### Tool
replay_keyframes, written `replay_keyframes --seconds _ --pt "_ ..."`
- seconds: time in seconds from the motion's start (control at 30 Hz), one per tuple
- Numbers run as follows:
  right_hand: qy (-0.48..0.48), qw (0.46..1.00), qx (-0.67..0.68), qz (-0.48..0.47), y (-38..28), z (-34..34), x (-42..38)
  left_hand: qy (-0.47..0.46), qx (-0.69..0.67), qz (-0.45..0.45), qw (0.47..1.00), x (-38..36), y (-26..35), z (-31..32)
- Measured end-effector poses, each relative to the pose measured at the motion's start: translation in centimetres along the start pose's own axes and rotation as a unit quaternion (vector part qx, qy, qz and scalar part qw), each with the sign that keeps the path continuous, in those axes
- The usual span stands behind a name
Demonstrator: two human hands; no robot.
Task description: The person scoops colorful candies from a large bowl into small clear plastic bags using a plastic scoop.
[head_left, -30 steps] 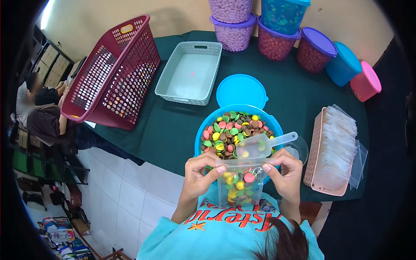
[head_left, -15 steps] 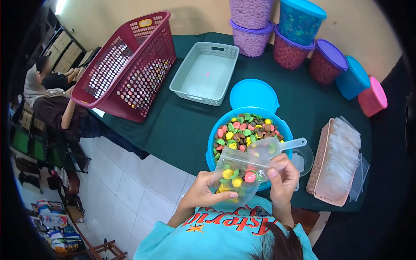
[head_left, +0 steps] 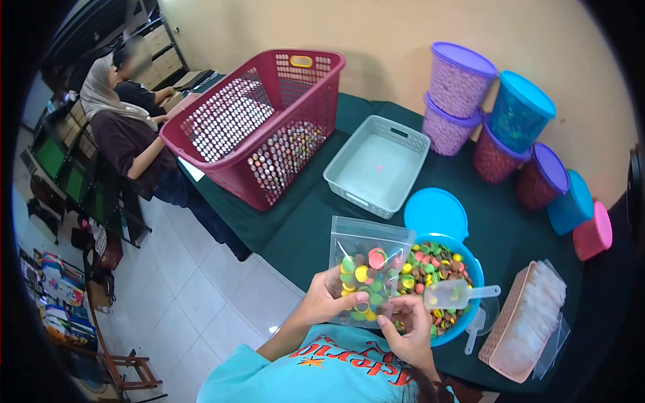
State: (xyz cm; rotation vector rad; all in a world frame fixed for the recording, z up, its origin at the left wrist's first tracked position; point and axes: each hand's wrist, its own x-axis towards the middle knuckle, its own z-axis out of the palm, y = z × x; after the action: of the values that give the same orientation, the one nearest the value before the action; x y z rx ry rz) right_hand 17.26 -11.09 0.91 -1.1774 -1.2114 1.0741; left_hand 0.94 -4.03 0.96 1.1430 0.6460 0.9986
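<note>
A clear zip bag (head_left: 365, 272) stands upright before me, partly filled with yellow, green, pink and brown round candies. My left hand (head_left: 328, 300) grips its lower left side, thumb across the front. At the lower right corner, the fingers of my right hand (head_left: 409, 330) are closed on the bag's edge. Just behind it is a blue tub (head_left: 477, 282) of the same candies, partly covered by the bag. A translucent scoop (head_left: 449, 294) lies on those candies, its handle over the rim.
Beside the tub are a blue lid (head_left: 435, 213), a smaller scoop (head_left: 476, 326) and a pink basket (head_left: 500, 336) of clear bags. Farther back stand a grey-green tray (head_left: 376, 168), a maroon basket (head_left: 252, 158) and several lidded tubs (head_left: 463, 87). Two people (head_left: 124, 114) are at the left.
My right hand has gone from the bag's top edge to its lower right corner. The bag now stands more upright, left of the scoop. The view has swung left.
</note>
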Motion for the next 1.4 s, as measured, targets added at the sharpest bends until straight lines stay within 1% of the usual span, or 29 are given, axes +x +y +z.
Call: replay_keyframes --seconds 0.03,0.07,0.13,0.17,0.2,0.27,0.3,0.4,0.43,0.47,0.53,0.6,0.67,0.73,0.8,0.87,0.93,0.97,1.0,1.07,1.1,1.13,1.2,1.23,1.27,1.33,1.37,1.4 --pt "-0.009 1.000 -0.008 -0.016 0.5 0.7 0.5 0.001 -0.002 -0.009 1.000 -0.1 0.4 -0.9" --pt "-0.021 0.999 -0.010 -0.025 0.2 1.4 1.2 0.009 -0.002 0.002 1.000 -0.3 0.8 -1.7" --pt "-0.086 0.994 -0.049 -0.045 -0.7 3.3 2.5 0.042 0.008 0.005 0.999 -0.9 1.9 -3.8" --pt "-0.122 0.990 -0.060 -0.047 -0.7 4.0 3.0 0.046 0.014 -0.016 0.999 -1.1 2.3 -5.2" --pt "-0.141 0.986 -0.073 -0.058 -0.9 4.9 3.5 0.048 0.017 -0.010 0.999 -1.2 2.9 -6.4" --pt "-0.183 0.977 -0.104 -0.033 -1.7 6.5 4.5 0.077 0.014 -0.027 0.997 -1.0 3.7 -8.6" --pt "-0.192 0.966 -0.162 -0.058 -1.8 7.2 5.0 0.088 0.003 -0.021 0.996 -0.7 3.6 -9.8" --pt "-0.195 0.963 -0.175 -0.062 -1.5 9.2 6.1 0.076 -0.026 0.006 0.997 0.7 4.7 -12.7" --pt "-0.190 0.969 -0.149 -0.058 -1.2 9.8 6.4 0.077 -0.022 0.016 0.997 1.2 5.2 -13.3" --pt "-0.187 0.969 -0.151 -0.054 -1.0 10.5 6.8 0.075 -0.025 0.013 0.997 1.9 5.5 -14.0" --pt "-0.161 0.973 -0.145 -0.073 -0.6 12.0 7.5 0.113 -0.043 0.075 0.990 2.9 6.0 -15.4" --pt "-0.150 0.976 -0.145 -0.065 -0.4 13.5 8.1 0.105 -0.029 0.070 0.992 3.5 6.7 -17.1" --pt "-0.135 0.974 -0.171 -0.069 -0.2 14.8 8.7 0.142 -0.123 0.081 0.979 4.5 8.2 -17.9" --pt "-0.120 0.974 -0.181 -0.063 0.0 15.7 8.8 0.117 -0.161 0.063 0.978 5.4 8.6 -19.5" --pt "-0.098 0.976 -0.186 -0.050 0.3 16.6 8.8 0.055 -0.209 0.123 0.969 6.0 9.1 -20.3" --pt "-0.079 0.979 -0.185 -0.028 0.6 17.2 8.5 0.050 -0.232 0.087 0.968 6.2 9.0 -21.1" --pt "-0.061 0.981 -0.185 -0.013 1.0 17.8 8.3 -0.030 -0.264 0.159 0.951 6.1 9.5 -21.2" --pt "-0.059 0.981 -0.187 -0.006 1.1 18.2 8.2 -0.009 -0.251 0.149 0.956 6.1 9.8 -21.2" --pt "-0.048 0.981 -0.186 -0.001 1.1 18.4 8.1 -0.017 -0.253 0.140 0.957 6.1 9.8 -21.3" --pt "-0.060 0.974 -0.217 0.003 0.9 19.0 7.9 -0.024 -0.246 0.156 0.956 6.0 10.0 -21.8" --pt "-0.064 0.973 -0.224 0.008 0.8 19.2 7.8 -0.050 -0.284 0.165 0.943 6.0 9.6 -22.3" --pt "-0.052 0.973 -0.225 0.010 0.6 19.3 7.6 -0.060 -0.286 0.159 0.943 6.2 9.7 -22.3" --pt "-0.054 0.965 -0.256 0.016 0.3 19.5 7.1 -0.095 -0.312 0.200 0.924 6.5 9.8 -22.2" --pt "-0.039 0.965 -0.259 0.019 0.2 19.5 6.7 -0.091 -0.334 0.207 0.915 6.6 9.5 -22.4" --pt "-0.027 0.963 -0.267 0.025 0.2 19.5 6.3 -0.109 -0.361 0.213 0.901 7.0 9.6 -22.4" --pt "0.001 0.961 -0.274 0.038 0.3 19.6 5.4 -0.115 -0.397 0.219 0.884 7.6 10.2 -22.1" --pt "0.011 0.959 -0.280 0.050 0.4 19.7 4.9 -0.104 -0.424 0.215 0.874 7.7 10.4 -21.9" --pt "0.021 0.956 -0.285 0.063 0.5 19.7 4.4 -0.069 -0.363 0.222 0.902 8.0 10.7 -21.8"
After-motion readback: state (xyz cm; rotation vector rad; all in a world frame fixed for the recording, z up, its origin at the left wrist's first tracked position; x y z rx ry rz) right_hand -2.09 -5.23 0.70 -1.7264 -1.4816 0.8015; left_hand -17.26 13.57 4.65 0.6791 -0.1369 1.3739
